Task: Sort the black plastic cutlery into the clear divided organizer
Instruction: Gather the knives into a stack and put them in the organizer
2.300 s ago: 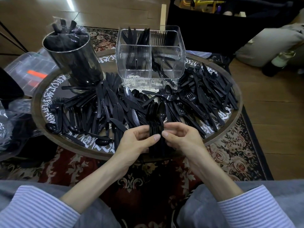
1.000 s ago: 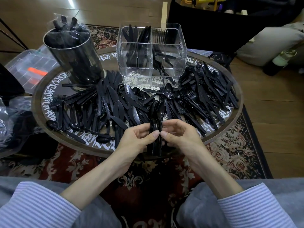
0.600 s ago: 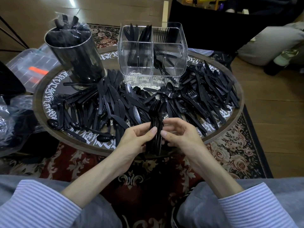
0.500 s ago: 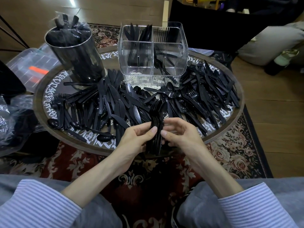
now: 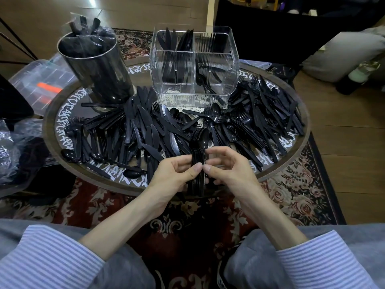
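Most of the black cutlery (image 5: 260, 126) is not sorted yet. It lies in a big messy heap all over the round surface (image 5: 49, 130), in front of the clear organizer (image 5: 194, 65) and on both sides of it. Knives, forks and spoons are all mixed up there, so I think a lot of work is left.

Next to the organizer, on its left, stands a tall shiny cup (image 5: 98, 65) with some bagged cutlery poking out of the top.

The organizer sits at the far side of the surface. It has a few walls inside. Some knives stand in its back left part, forks stand in its back right part, and a couple of spoons lean in its front right part. The front left part looks bare. So only a small bit of the job is done.

Well in front of the organizer, at the near edge of the surface, the two hands hold a stack of spoons (image 5: 200, 155). The left hand (image 5: 177, 174) has its fingers and thumb curled around the stack. The right hand (image 5: 229, 167) pinches the same stack from the other side, with its other fingers loosely bent. These spoons have not gone into the organizer yet. I think they go with the other spoons.
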